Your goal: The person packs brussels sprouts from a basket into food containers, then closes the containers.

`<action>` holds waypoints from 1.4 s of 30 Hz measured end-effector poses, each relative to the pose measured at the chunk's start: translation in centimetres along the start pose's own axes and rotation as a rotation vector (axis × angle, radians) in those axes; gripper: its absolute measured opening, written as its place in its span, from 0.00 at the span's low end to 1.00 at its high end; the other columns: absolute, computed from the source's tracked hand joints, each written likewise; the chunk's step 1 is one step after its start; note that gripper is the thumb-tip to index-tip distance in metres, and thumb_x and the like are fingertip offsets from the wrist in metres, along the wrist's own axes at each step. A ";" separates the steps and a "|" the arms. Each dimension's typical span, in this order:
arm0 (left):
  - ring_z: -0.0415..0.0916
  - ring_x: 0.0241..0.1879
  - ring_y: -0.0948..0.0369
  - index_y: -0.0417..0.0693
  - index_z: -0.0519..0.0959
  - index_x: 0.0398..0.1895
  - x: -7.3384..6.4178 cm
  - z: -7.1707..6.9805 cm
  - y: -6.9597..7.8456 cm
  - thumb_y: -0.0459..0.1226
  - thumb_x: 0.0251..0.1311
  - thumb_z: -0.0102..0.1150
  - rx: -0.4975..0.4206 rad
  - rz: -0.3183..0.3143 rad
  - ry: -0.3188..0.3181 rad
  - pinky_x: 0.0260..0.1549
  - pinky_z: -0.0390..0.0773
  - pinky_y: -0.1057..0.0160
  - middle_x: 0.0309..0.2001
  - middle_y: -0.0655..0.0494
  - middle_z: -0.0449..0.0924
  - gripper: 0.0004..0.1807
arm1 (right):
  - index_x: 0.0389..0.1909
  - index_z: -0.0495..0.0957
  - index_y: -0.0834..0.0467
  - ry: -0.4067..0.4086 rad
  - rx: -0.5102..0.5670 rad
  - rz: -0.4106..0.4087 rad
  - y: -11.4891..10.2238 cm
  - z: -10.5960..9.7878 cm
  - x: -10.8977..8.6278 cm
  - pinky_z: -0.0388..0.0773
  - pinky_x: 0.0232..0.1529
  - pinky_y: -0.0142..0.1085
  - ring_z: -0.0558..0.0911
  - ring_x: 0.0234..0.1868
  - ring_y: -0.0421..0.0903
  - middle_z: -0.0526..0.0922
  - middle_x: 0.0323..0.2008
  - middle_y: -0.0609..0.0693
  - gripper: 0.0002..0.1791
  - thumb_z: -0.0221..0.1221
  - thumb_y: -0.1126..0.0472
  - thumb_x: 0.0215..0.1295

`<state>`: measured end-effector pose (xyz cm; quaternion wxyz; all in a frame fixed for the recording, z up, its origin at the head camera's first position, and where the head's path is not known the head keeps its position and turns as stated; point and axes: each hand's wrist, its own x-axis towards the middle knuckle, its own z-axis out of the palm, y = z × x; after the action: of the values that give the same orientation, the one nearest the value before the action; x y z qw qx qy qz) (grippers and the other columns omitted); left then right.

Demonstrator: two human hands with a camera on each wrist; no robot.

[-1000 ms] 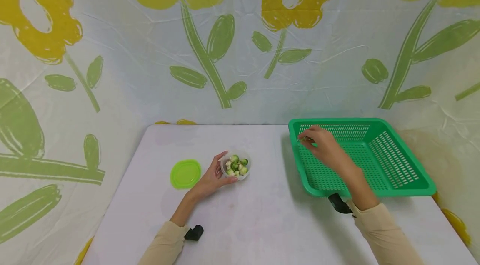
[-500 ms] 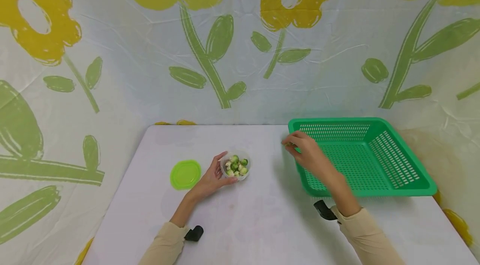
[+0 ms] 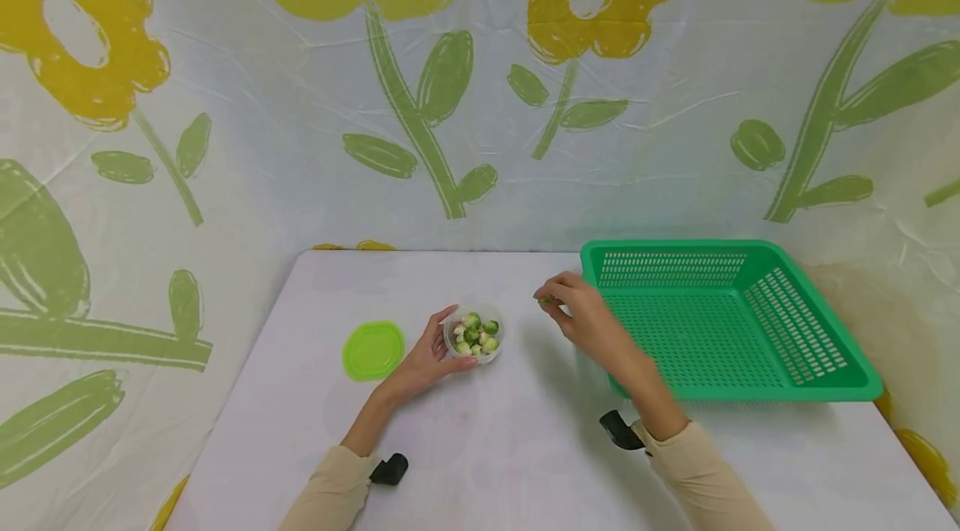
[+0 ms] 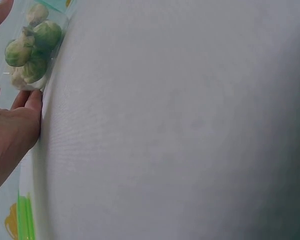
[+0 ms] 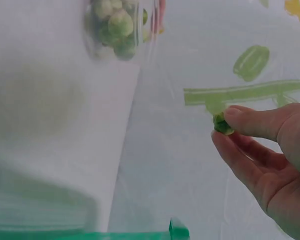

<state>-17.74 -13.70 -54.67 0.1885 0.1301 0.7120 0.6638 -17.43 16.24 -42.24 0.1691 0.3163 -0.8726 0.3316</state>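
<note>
A small clear plastic tub (image 3: pixel 491 353) stands mid-table with several Brussels sprouts (image 3: pixel 472 333) inside. My left hand (image 3: pixel 425 360) wraps its fingers and thumb around the tub's left side; in the left wrist view the sprouts show through the clear wall. Between the thumb and fingertips of my right hand (image 3: pixel 590 321) is one green Brussels sprout (image 5: pixel 222 124), pinched in the air over the table. That hand is between the tub and the green plastic basket (image 3: pixel 832 392), just left of the basket's near-left wall.
Left of the tub lies a bright green lid (image 3: pixel 372 351) on the white table (image 3: pixel 480 464). The slotted basket takes up the right side of the table. A flower-printed sheet (image 3: pixel 645 172) hangs behind and along the sides.
My right hand has moved left, from over the basket's left side to above the table nearer the tub, with the sprout still pinched. The left hand stays on the tub.
</note>
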 end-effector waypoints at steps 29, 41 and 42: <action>0.49 0.79 0.54 0.65 0.46 0.82 -0.3 0.0 0.3 0.39 0.61 0.74 -0.005 0.007 -0.021 0.76 0.55 0.54 0.76 0.47 0.57 0.55 | 0.42 0.84 0.69 -0.128 0.134 0.025 -2.0 7.5 0.7 0.86 0.41 0.38 0.84 0.39 0.52 0.82 0.41 0.58 0.10 0.66 0.79 0.60; 0.50 0.79 0.59 0.65 0.46 0.82 -0.2 0.0 -0.1 0.38 0.60 0.75 -0.021 0.016 -0.018 0.75 0.56 0.59 0.75 0.52 0.59 0.55 | 0.44 0.81 0.69 -0.177 0.184 0.081 -2.3 9.2 0.7 0.85 0.42 0.38 0.85 0.40 0.52 0.82 0.39 0.58 0.08 0.65 0.76 0.64; 0.50 0.79 0.59 0.65 0.46 0.82 -0.2 0.0 -0.1 0.38 0.61 0.75 -0.020 0.017 -0.018 0.75 0.56 0.59 0.75 0.52 0.59 0.56 | 0.43 0.82 0.69 -0.179 0.184 0.083 -2.3 9.3 0.7 0.85 0.42 0.38 0.84 0.39 0.51 0.82 0.39 0.58 0.08 0.65 0.76 0.64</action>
<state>-17.53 -13.78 -54.75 0.1906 0.1405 0.7022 0.6714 -17.21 8.25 -47.57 0.0468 0.3224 -0.8624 0.3875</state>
